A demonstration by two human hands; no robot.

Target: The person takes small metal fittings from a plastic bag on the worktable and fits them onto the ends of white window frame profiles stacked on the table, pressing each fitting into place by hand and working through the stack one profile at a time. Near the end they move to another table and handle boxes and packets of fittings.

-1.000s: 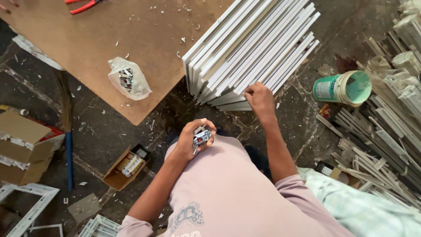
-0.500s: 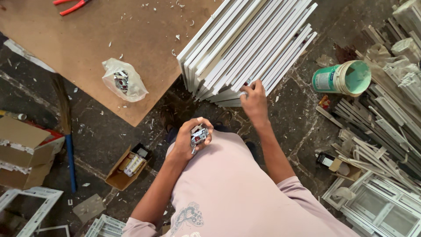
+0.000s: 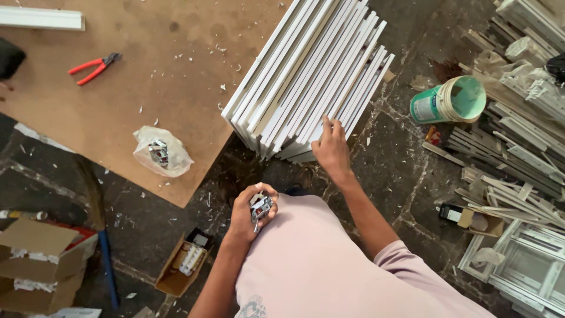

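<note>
Head camera, looking down: the left hand (image 3: 252, 213) is clenched around small metal fittings (image 3: 260, 206), held close to the chest. The right hand (image 3: 331, 148) reaches farther out, fingers spread flat on the near end of a stack of white frames (image 3: 312, 73) leaning against a brown board (image 3: 123, 88).

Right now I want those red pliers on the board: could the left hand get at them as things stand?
Probably not easily. The left hand is closed around small metal parts, and the red pliers lie far across the board, though nothing blocks the way.
</note>
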